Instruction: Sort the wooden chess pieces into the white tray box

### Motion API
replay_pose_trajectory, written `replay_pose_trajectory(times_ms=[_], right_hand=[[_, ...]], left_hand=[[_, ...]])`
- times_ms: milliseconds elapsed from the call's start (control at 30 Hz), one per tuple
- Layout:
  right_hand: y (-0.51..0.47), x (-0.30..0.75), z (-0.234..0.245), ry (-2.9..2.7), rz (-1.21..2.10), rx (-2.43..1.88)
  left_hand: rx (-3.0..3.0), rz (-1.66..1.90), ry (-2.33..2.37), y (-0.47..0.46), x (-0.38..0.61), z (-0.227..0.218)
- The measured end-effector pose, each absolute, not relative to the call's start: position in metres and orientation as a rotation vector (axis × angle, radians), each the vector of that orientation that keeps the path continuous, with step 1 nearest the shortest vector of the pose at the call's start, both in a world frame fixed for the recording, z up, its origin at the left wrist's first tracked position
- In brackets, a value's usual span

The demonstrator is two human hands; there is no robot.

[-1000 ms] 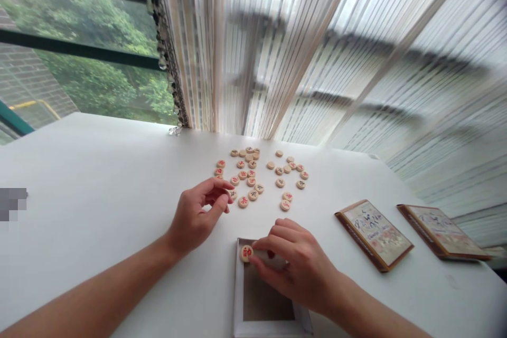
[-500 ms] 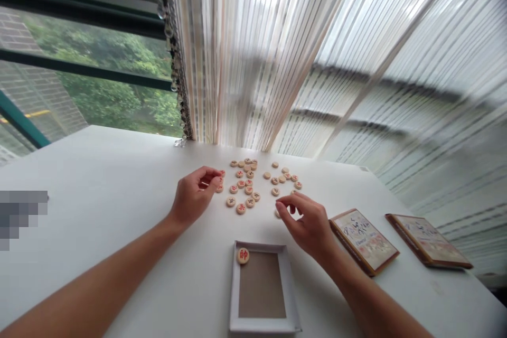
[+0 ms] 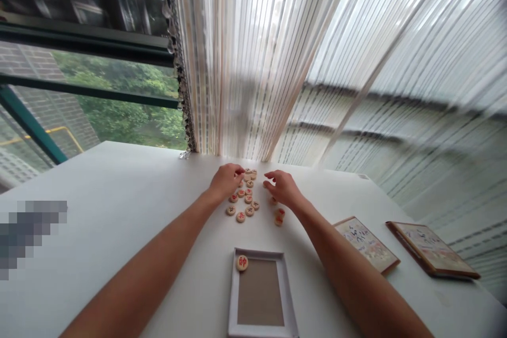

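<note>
Several round Chinese chess pieces, marked in red or black, lie in a loose cluster on the white table. At the cluster's far left edge is my left hand (image 3: pixel 226 180), its fingers loosely curved and the fingertips against or just beside the pieces (image 3: pixel 249 177). My right hand (image 3: pixel 283 187) is across from it, thumb and fingers apart, with a piece (image 3: pixel 266 184) by its thumb. Below that hand lie a few more red-marked pieces (image 3: pixel 279 216); others may be hidden under it. Nearer me, one large red-marked piece (image 3: pixel 242 263) rests at the far left corner of a shallow white box (image 3: pixel 233 296).
Two flat boxes with printed lids lie to the right, one (image 3: pixel 368 243) partly behind my right forearm, the other (image 3: pixel 431 248) farther right. A string curtain (image 3: pixel 245 63) hangs at the table's far edge, with a window at the left.
Both hands have moved farther away and towards each other, around the cluster. Pieces on the right have shifted or are now covered by my right hand. The view has tilted up slightly.
</note>
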State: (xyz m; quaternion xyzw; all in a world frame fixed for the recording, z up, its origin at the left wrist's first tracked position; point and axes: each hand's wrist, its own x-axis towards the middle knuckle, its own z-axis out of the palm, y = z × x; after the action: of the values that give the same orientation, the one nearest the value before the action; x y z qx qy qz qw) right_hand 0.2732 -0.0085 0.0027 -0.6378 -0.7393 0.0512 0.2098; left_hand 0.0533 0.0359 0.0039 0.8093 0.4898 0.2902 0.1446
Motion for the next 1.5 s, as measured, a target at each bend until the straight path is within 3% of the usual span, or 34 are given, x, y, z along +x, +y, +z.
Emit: replay_pose_trajectory(times_ms=[567,1167,1500], right_hand=[[0.004,0.283,0.000,-2.188,0.230,-1.716],[0.006,0.290,-0.002,-2.101,0.268,-1.668],[0.003,0.267,-0.012,-2.294,0.124,-1.527]], left_hand=[[2.871,0.392,1.358,0.035,0.080,-0.003],[2.864,0.417,1.492,0.033,0.080,-0.001],[2.733,0.653,1.530,0.043,0.075,-0.003]])
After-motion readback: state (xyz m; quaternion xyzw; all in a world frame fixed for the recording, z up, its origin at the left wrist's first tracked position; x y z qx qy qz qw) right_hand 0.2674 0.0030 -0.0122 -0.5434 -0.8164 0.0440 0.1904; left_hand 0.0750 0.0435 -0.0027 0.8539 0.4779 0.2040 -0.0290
